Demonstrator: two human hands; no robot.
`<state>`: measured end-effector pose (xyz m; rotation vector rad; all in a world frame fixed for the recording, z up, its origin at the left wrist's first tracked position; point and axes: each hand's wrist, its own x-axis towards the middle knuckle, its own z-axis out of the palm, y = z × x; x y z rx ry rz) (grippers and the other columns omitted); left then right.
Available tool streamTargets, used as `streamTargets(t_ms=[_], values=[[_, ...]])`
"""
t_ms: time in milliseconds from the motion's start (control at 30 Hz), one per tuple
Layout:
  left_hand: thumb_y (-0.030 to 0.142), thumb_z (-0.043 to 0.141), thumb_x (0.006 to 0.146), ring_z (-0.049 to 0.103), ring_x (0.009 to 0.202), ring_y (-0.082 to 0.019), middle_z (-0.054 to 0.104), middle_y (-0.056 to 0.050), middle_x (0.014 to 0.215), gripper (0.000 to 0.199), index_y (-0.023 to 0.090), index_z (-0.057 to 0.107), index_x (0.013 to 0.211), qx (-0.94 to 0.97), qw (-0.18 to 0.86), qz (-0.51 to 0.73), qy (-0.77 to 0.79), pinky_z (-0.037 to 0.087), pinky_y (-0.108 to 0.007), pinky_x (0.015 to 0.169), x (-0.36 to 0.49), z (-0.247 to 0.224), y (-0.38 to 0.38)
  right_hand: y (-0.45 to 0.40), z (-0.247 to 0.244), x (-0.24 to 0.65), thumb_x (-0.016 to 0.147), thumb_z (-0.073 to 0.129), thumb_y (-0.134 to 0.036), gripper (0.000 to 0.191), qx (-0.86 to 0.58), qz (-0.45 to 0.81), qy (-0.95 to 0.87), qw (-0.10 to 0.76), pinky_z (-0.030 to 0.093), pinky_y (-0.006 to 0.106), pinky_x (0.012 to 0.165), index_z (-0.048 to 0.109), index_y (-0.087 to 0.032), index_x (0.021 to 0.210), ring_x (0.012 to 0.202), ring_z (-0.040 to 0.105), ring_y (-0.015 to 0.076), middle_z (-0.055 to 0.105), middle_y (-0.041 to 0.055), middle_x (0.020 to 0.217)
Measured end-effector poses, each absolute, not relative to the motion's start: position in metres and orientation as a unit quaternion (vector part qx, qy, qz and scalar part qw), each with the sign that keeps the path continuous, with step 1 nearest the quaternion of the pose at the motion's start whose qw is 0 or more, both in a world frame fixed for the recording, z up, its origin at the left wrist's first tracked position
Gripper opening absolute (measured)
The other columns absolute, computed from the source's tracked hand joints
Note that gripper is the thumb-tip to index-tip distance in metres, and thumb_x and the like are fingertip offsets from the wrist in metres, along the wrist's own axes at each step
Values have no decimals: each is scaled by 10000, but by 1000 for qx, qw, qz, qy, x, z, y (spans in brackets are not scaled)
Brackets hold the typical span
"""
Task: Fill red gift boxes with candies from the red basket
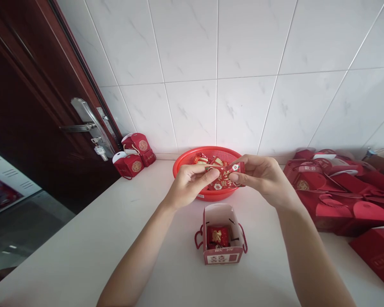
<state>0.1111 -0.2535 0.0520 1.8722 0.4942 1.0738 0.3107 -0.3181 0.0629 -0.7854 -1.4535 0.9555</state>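
Between my two hands is a red candy packet (224, 181) with white flowers and gold characters, held up over the front of a red plastic basket (182, 160). My left hand (192, 181) pinches its left end between thumb and fingers. The right end is pinched by my right hand (264, 179). Several wrapped sweets (208, 160) lie in the basket, partly hidden behind my hands. Below my hands, an open red gift box (222, 256) with rope handles stands upright on the white table. Inside it lies a red wrapped sweet (218, 235) with a gold print.
A few closed red gift boxes (132, 164) stand at the back left by the wall. Many unfilled-looking red boxes (336, 204) are piled on the right. A dark door (51, 85) with keys in its lock borders the table's left.
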Motion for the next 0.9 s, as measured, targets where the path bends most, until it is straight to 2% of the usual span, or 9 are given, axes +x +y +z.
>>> streamTargets(t_ms=[100, 300, 467, 633, 800, 900], values=[[501, 703, 896, 606, 703, -167, 669, -30, 711, 375, 167, 747, 731, 759, 430, 443, 206, 506, -278, 631, 111, 51, -254, -319, 64, 310, 704, 903, -449, 314, -340, 405, -624, 575, 545, 315, 661, 755, -199, 823, 706, 639, 163, 724, 27, 787], [457, 693, 914, 550, 702, -159, 626, -28, 723, 328, 164, 753, 779, 770, 413, 443, 200, 451, -268, 616, 111, 51, -255, -320, 65, 309, 787, 843, -447, 269, -357, 362, -629, 589, 542, 303, 640, 761, -199, 850, 674, 632, 152, 731, 32, 784], [459, 675, 924, 405, 597, -123, 461, 13, 610, 445, 170, 599, 594, 769, 399, 461, 193, 347, -271, 556, 113, 52, -257, -319, 63, 307, 782, 850, -438, 245, -351, 353, -609, 618, 528, 309, 608, 762, -209, 786, 633, 611, 150, 722, 25, 735], [438, 653, 941, 402, 637, -136, 446, 13, 640, 419, 181, 578, 619, 762, 395, 483, 177, 359, -284, 603, 117, 52, -260, -317, 60, 305, 743, 886, -420, 240, -333, 360, -586, 645, 502, 298, 577, 748, -225, 724, 591, 566, 132, 682, -5, 672], [460, 660, 931, 371, 636, -140, 399, 11, 635, 489, 183, 493, 565, 757, 399, 488, 173, 351, -295, 602, 118, 52, -260, -317, 59, 306, 755, 882, -371, 201, -321, 376, -578, 649, 465, 285, 565, 743, -231, 718, 588, 539, 121, 666, -19, 672], [468, 666, 929, 381, 646, -144, 405, 7, 641, 481, 184, 507, 574, 751, 410, 491, 165, 364, -299, 613, 119, 50, -260, -317, 60, 305, 766, 874, -352, 192, -311, 391, -572, 650, 448, 276, 566, 738, -228, 711, 596, 536, 116, 662, -21, 673]])
